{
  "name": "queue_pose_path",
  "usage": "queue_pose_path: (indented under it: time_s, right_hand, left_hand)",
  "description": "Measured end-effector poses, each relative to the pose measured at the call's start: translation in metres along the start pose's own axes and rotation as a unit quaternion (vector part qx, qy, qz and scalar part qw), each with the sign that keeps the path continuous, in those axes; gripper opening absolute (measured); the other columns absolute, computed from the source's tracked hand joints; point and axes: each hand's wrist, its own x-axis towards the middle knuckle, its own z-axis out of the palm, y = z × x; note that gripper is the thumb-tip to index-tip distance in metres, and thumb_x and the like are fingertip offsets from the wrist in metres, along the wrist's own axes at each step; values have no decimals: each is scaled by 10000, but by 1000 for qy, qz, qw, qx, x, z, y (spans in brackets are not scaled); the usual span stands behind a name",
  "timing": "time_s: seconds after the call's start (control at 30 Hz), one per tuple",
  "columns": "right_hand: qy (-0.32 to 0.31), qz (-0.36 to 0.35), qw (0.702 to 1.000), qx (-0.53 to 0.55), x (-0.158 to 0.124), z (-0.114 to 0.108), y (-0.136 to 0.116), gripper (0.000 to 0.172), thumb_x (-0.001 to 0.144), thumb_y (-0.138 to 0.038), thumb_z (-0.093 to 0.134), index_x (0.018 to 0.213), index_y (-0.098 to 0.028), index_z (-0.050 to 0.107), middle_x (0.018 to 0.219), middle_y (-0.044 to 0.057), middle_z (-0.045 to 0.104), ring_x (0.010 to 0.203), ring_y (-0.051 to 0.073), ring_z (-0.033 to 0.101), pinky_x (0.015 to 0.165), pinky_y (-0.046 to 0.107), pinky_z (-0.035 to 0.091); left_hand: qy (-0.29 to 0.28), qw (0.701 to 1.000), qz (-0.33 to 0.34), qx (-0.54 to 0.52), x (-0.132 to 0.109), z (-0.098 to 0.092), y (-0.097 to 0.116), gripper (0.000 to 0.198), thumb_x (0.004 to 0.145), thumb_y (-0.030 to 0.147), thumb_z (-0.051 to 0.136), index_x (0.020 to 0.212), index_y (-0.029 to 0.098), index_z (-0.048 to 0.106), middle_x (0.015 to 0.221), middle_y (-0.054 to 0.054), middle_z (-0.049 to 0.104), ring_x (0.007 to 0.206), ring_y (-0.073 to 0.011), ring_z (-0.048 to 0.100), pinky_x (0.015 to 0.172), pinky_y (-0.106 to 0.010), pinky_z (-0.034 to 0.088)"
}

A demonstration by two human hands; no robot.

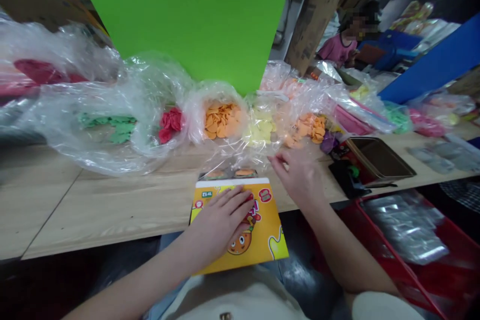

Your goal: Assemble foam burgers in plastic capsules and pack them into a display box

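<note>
My left hand (225, 217) lies flat with its fingers stretched out on a yellow printed box (258, 247). This box, with a cartoon burger on its face, rests at the table's front edge and overhangs it toward my body. My right hand (300, 177) is just beyond the box's right corner, thumb and fingers pinched together near clear plastic; what they hold, if anything, I cannot make out. A dark strip with burger pictures (245, 173) shows at the box's far edge. Behind it are open clear bags of orange pieces (223, 120) and pale yellow pieces (262, 125).
More bags hold green pieces (122, 130), red pieces (170, 124) and orange pieces (311, 127). A green panel (187, 15) stands behind them. At right are an open tin (380, 157) and a red crate (405, 275) with clear packs. A person in pink (337, 49) sits beyond.
</note>
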Motion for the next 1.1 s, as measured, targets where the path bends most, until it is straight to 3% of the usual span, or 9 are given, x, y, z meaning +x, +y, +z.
queue_pose_path:
  time_s: [0.17, 0.27, 0.33, 0.47, 0.6, 0.67, 0.83, 0.97, 1.1]
  right_hand:
    - [11, -96, 992, -77, -3, 20, -28, 181, 883, -271, 451, 795, -171, 573, 740, 44, 582, 714, 160, 507, 639, 264, 345]
    - [10, -118, 991, -59, -2, 24, -33, 215, 899, -259, 422, 762, -181, 569, 678, 15, 563, 660, 134, 500, 598, 246, 330]
    - [39, -84, 995, -22, -5, 23, -29, 233, 905, -287, 417, 779, -177, 579, 668, 9, 558, 625, 114, 495, 583, 231, 333]
    - [102, -42, 994, 16, -19, 21, -20, 212, 894, -289, 445, 806, -173, 599, 666, 11, 568, 616, 108, 500, 607, 224, 356]
    - [111, -57, 992, -35, -45, 22, -16, 158, 866, -270, 504, 802, -188, 624, 627, 14, 570, 598, 123, 502, 594, 247, 351]
    - [104, -71, 991, -45, -60, 24, -13, 120, 856, -244, 525, 852, -192, 633, 643, 18, 585, 599, 128, 509, 595, 258, 357]
    - [61, -86, 994, -7, -95, 29, 2, 198, 856, -161, 511, 1026, -194, 607, 767, 50, 632, 695, 155, 555, 651, 285, 409]
    - [76, -87, 993, 29, -109, 26, 10, 269, 836, -111, 515, 1089, -177, 578, 826, 71, 642, 746, 166, 564, 689, 301, 448]
    - [88, -70, 992, 51, -125, 21, 14, 287, 809, -86, 540, 1076, -183, 582, 792, 63, 637, 716, 161, 564, 680, 305, 473]
  left_hand:
    - [37, 993, -78, -87, 2, 25, -12, 323, 906, 259, 376, 1222, 214, 426, 1234, -63, 520, 1157, -182, 468, 961, -371, 412]
    - [172, 967, -169, -81, 2, 24, -20, 309, 879, 286, 437, 1159, 158, 407, 1071, -107, 547, 999, -197, 545, 840, -370, 476]
    - [250, 950, -187, -13, 9, 22, -26, 489, 818, 357, 536, 1208, 129, 347, 1112, -153, 506, 1064, -265, 494, 855, -438, 452]
    - [245, 949, -171, 103, 36, 19, -41, 745, 722, 441, 626, 1282, 103, 270, 1215, -207, 431, 1148, -346, 399, 883, -496, 405]
    - [253, 929, -153, 225, 49, 15, -59, 507, 802, 199, 518, 1273, 141, 338, 1183, -172, 465, 1097, -298, 441, 878, -449, 399]
    - [253, 918, -152, 264, 38, 11, -65, 476, 804, 116, 469, 1268, 166, 380, 1162, -146, 498, 1075, -279, 457, 882, -428, 393]
    - [234, 910, -193, 282, -20, -2, -67, 372, 792, 151, 502, 1164, 144, 501, 1076, -117, 574, 990, -257, 520, 866, -387, 411]
    - [210, 909, -245, 264, -59, -5, -51, 225, 812, 201, 513, 1030, 176, 564, 967, -55, 627, 859, -201, 578, 785, -318, 451]
    - [189, 945, -181, 197, -84, -4, -26, 245, 817, 220, 522, 1057, 215, 566, 1079, -37, 620, 912, -188, 585, 835, -325, 452]
